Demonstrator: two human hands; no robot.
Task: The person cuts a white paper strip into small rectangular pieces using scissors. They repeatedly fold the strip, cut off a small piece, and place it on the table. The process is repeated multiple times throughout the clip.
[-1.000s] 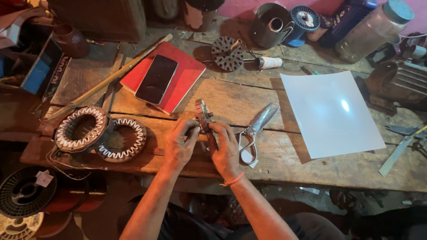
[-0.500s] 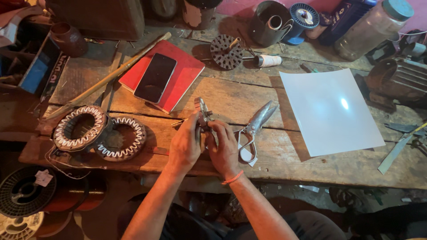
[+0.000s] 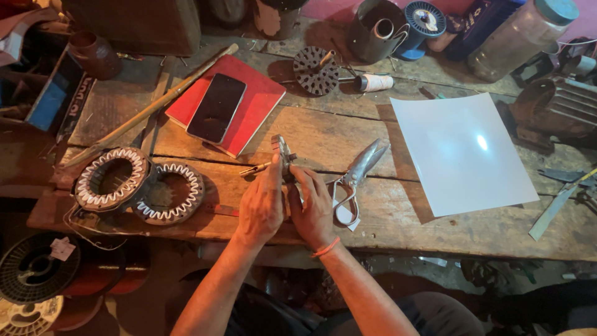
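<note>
- Left hand [image 3: 261,205] and right hand [image 3: 313,208], pressed together, pinch one small grey metal tool [image 3: 283,155] upright near the wooden bench's [image 3: 398,233] front edge.
- One pair of steel shears [image 3: 354,177] lies just right.
- Two wound stator rings [image 3: 140,186] lie left.
- One white sheet [image 3: 463,152] lies farther right, bare boards between.

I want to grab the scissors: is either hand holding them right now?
No. The scissors lie on the wooden bench beside the right hand, untouched.

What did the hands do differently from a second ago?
The left hand slid up and closed over the small metal tool, meeting the right hand; both keep holding it. The scissors, white sheet and phone stayed put.
</note>
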